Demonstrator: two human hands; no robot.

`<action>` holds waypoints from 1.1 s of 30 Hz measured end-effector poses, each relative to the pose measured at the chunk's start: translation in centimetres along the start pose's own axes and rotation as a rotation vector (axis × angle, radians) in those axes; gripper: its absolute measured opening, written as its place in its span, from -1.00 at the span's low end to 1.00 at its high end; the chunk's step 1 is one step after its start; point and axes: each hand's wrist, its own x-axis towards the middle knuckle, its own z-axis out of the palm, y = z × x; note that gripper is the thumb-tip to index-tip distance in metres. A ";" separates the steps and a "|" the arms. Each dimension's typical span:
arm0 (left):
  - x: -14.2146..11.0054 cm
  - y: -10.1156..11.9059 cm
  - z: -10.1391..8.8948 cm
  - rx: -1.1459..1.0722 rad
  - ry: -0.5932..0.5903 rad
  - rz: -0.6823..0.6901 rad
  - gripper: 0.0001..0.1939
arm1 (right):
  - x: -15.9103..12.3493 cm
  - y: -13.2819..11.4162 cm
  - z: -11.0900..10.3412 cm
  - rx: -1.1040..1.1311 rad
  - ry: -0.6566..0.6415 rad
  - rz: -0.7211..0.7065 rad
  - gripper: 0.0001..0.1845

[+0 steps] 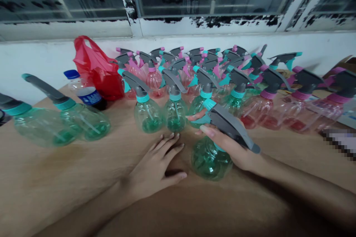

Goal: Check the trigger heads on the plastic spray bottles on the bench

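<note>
My right hand [236,144] is wrapped round the neck of a green spray bottle [210,161] with a grey and turquoise trigger head. Its index finger reaches toward the turquoise trigger. To the left of that bottle, my left hand [158,164] rests flat on the wooden table [111,181], fingers spread and holding nothing. Just beyond its fingertips stand two green spray bottles [175,114]. Behind the held bottle, another green spray bottle [204,100] is partly hidden by my right hand.
Several pink and green spray bottles [157,77] crowd the table's back. Pink ones [267,107] line the right, near a pixelated flat object [340,142]. At left are two green spray bottles [86,122], a blue-capped drink bottle [90,94] and a red plastic bag [107,77].
</note>
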 end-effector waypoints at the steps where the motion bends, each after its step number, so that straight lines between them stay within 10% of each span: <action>1: 0.0 0.0 0.0 0.000 0.003 -0.001 -0.32 | 0.0 0.0 0.0 0.000 0.001 -0.001 -0.78; 33: 0.1 0.0 -0.1 -0.008 -0.015 -0.006 -0.31 | 0.0 0.6 0.1 0.034 0.003 0.006 -0.76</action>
